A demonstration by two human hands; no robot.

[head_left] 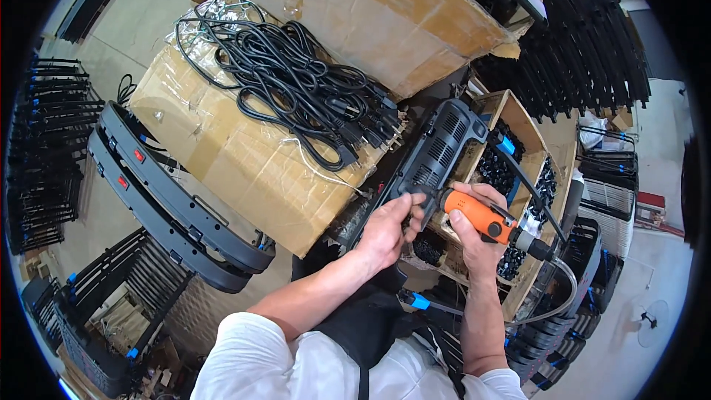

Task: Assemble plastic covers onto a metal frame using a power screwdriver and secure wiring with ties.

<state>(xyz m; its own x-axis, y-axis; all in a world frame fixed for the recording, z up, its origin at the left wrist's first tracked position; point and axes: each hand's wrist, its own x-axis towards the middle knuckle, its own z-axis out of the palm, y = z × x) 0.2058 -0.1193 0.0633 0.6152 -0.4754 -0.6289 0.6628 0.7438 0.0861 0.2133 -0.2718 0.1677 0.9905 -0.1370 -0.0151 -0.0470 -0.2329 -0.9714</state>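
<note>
My right hand is wrapped round an orange air screwdriver, with a hose running from its back end. The tool's front end points left, toward my left hand. There the thumb and fingers are pinched together by the tool's nose, against the lower end of a long black vented plastic housing. Whatever those fingertips hold is too small or hidden to name. The housing lies slanted between a cardboard box and a wooden parts bin.
Coiled black power cords lie on the cardboard box. A wooden bin with small black parts stands at the right. Two curved grey-black panels with red switches are at the left. Black frames are stacked behind.
</note>
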